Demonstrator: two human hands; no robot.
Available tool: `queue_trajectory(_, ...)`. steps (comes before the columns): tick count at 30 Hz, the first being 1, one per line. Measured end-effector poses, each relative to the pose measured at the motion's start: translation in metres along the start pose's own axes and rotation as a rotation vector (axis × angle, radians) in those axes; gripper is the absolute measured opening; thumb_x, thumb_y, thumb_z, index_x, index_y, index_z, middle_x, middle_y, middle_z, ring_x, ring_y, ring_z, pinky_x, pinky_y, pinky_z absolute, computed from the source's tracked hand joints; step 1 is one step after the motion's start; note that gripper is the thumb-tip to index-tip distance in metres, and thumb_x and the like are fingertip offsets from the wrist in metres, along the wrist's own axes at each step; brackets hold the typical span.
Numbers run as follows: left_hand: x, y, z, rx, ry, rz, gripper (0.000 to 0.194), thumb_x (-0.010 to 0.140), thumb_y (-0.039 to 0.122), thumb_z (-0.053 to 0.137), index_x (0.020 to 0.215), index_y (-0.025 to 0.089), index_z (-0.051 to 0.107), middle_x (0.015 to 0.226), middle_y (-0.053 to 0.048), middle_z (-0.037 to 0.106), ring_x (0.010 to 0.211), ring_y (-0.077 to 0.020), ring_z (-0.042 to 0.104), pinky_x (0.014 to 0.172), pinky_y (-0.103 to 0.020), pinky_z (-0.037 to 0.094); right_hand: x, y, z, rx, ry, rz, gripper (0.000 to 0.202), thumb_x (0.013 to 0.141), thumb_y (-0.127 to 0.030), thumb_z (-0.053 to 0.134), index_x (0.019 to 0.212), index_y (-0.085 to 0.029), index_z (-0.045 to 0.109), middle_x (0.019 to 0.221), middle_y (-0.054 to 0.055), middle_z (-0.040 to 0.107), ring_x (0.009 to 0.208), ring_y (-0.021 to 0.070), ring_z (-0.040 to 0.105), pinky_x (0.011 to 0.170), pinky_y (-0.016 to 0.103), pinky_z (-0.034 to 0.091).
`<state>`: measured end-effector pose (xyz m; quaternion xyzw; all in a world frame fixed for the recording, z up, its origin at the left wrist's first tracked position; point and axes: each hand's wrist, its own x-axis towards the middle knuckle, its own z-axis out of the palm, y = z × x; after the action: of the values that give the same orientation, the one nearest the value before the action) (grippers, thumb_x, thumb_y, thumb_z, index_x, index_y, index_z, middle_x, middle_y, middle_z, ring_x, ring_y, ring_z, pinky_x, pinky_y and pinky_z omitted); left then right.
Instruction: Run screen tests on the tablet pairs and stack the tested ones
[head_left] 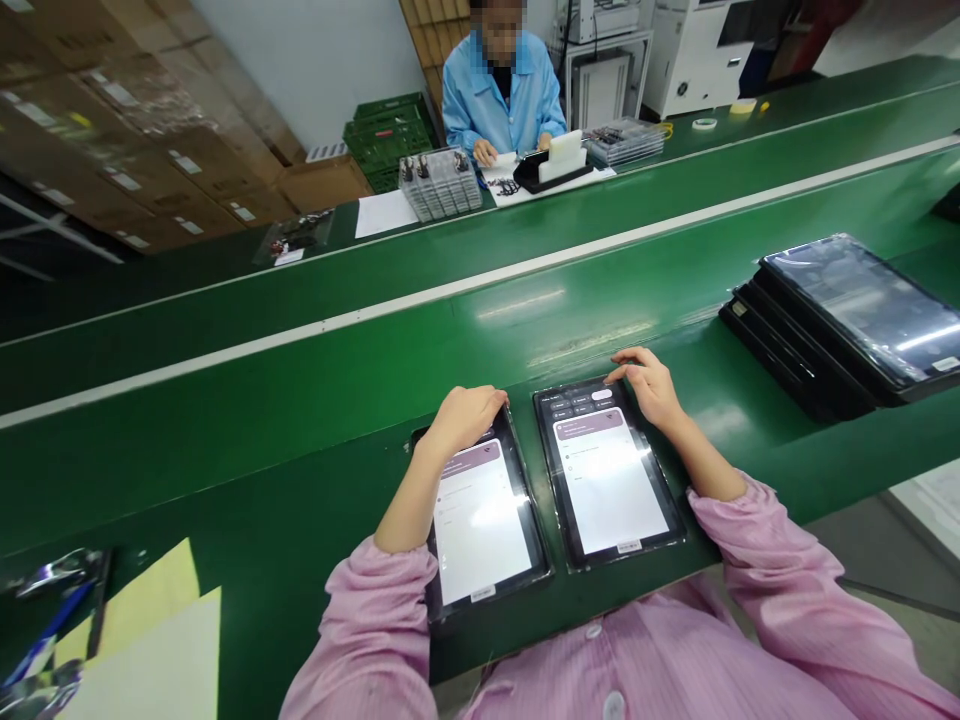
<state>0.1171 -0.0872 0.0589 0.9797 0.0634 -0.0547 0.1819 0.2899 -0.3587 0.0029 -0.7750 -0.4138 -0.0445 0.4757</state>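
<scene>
Two tablets with lit screens lie side by side on the green bench, both in clear film with a small white label at the near edge. My left hand (463,418) is over the top of the left tablet (484,525), fingers stretched toward its upper right corner and hiding part of the screen. At the upper right corner of the right tablet (616,490), my right hand (651,390) has its fingers apart, with a fingertip at the top edge. Both screens show a mauve banner above a white panel; the text is too small to read. Neither hand grasps anything.
Stacked dark tablets (855,310) lie at the right. Yellow paper (150,640) and a blue pen (52,630) are at the lower left. Beyond the white rail (420,298), a person in blue (517,95) works beside stacked clear trays (441,185). Cartons (150,120) stand far left.
</scene>
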Motion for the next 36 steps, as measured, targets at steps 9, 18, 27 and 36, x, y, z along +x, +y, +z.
queue_trajectory(9,-0.003,-0.007,-0.009,-0.181,-0.027,-0.002,0.063,0.1,0.049,-0.001,0.084,0.023,0.054,0.094,-0.002,0.076,0.097,-0.0213,0.068,0.121,-0.06,0.002,0.004,0.0,-0.003,0.036,0.038,0.154,0.06,0.1,-0.057,0.028,0.083,-0.02,0.072,0.099,0.009,0.065,0.098,0.0258,0.06,0.094,0.038,0.045)
queue_trajectory(18,-0.013,0.009,-0.007,0.005,-0.141,-0.019,0.061,0.103,0.046,0.009,0.139,0.023,0.053,0.141,-0.008,0.058,0.133,-0.0264,0.05,0.117,-0.065,-0.013,0.004,-0.007,-0.004,-0.082,-0.183,0.517,0.035,0.094,-0.041,0.042,0.068,-0.021,0.053,0.071,0.005,0.064,0.075,0.0218,0.06,0.072,0.029,0.042)
queue_trajectory(27,-0.026,0.037,0.005,0.109,-0.339,0.11,0.06,0.102,0.042,0.014,0.148,0.013,0.037,0.148,-0.019,0.046,0.143,-0.0314,0.035,0.108,-0.072,-0.019,0.0,-0.009,0.013,-0.05,-0.076,0.517,0.043,0.092,-0.045,0.043,0.059,-0.021,0.054,0.061,0.002,0.057,0.067,0.0211,0.057,0.066,0.029,0.04)
queue_trajectory(36,-0.028,0.036,0.003,0.098,-0.323,0.084,0.059,0.102,0.046,0.014,0.14,0.015,0.048,0.145,-0.017,0.051,0.141,-0.0312,0.038,0.108,-0.075,-0.017,0.004,-0.014,0.018,1.001,-0.005,0.463,0.056,0.076,-0.071,0.068,0.092,-0.018,0.076,0.123,0.012,0.068,0.12,0.0312,0.058,0.109,0.044,0.041)
